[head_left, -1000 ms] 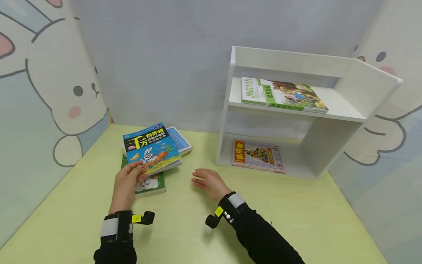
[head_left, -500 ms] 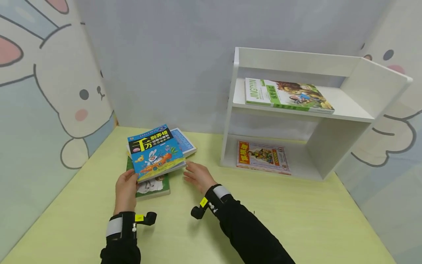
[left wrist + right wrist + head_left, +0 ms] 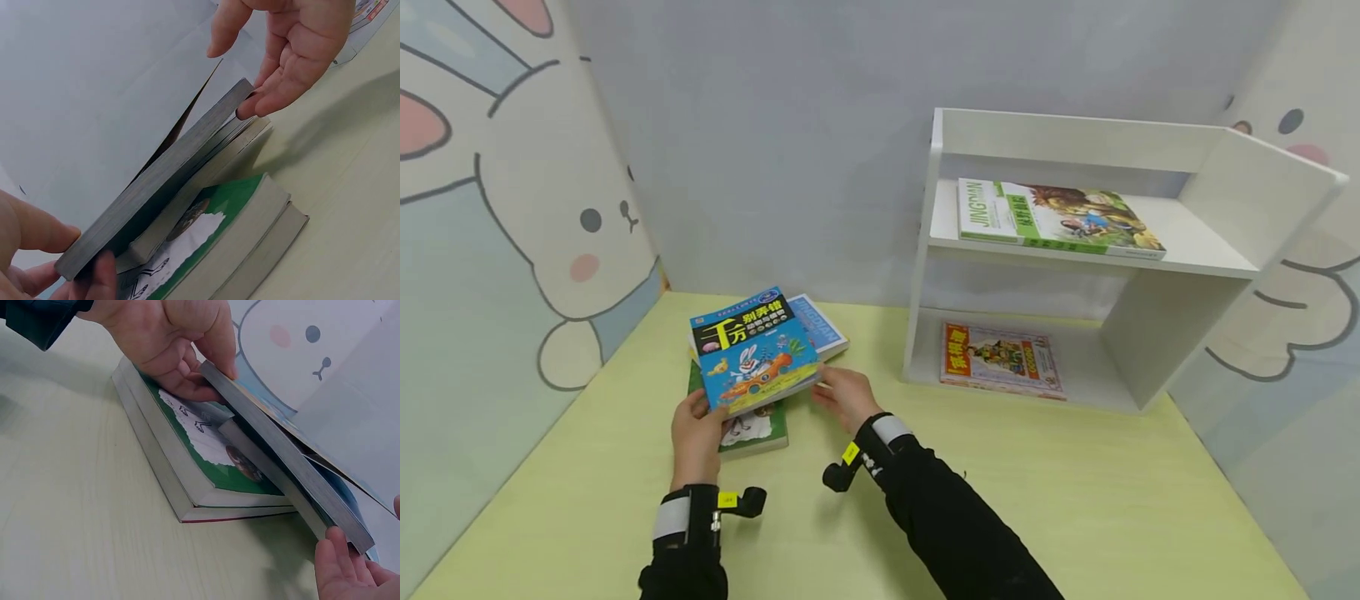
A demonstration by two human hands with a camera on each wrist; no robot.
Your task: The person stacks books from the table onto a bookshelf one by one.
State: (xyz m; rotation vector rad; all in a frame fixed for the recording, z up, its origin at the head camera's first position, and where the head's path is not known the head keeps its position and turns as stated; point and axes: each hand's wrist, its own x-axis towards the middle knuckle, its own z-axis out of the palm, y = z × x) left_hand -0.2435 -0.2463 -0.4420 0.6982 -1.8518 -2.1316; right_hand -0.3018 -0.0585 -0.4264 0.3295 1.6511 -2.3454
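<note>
A blue children's book (image 3: 758, 354) with a rabbit on its cover is tilted, its near edge raised above the other books. My left hand (image 3: 695, 435) pinches its near left corner, thumb on top and fingers beneath, as the left wrist view shows. At the opposite near corner, fingertips of my right hand (image 3: 847, 397) touch the underside, while the right thumb (image 3: 228, 28) stays apart from it. The front cover lifts away from the pages. Beneath lie green-covered books (image 3: 181, 444), stacked, and a white-and-blue book (image 3: 820, 325) sticks out behind.
A white two-tier shelf (image 3: 917, 275) stands at the right against the grey back wall. One book (image 3: 1060, 217) lies flat on its upper tier, and a red-and-pink book (image 3: 1000, 360) on the lower. Rabbit-printed side walls bound the pale yellow table (image 3: 1075, 500).
My right hand has moved left to the blue book's right corner. My left hand has shifted its hold at the left corner, and the view has turned slightly.
</note>
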